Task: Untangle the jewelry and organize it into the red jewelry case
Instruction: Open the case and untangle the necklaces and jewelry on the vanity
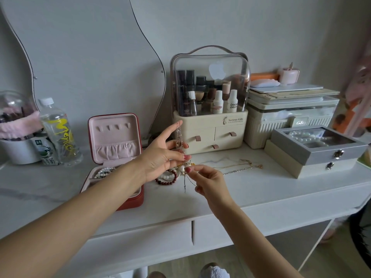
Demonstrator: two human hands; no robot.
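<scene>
The red jewelry case stands open at the left of the white table, its pink lid upright and a pearl bracelet in its tray. My left hand holds up a tangled silver chain that hangs from my raised index finger down past my thumb. My right hand pinches the lower end of that chain just below. Under both hands lie a dark red bead bracelet and a white bead piece. Two thin necklaces lie stretched out to the right.
A cream cosmetics organizer with drawers stands behind the hands. Stacked grey and beige boxes sit at the right, a ribbed storage box behind them. A water bottle and a white pot stand left of the case.
</scene>
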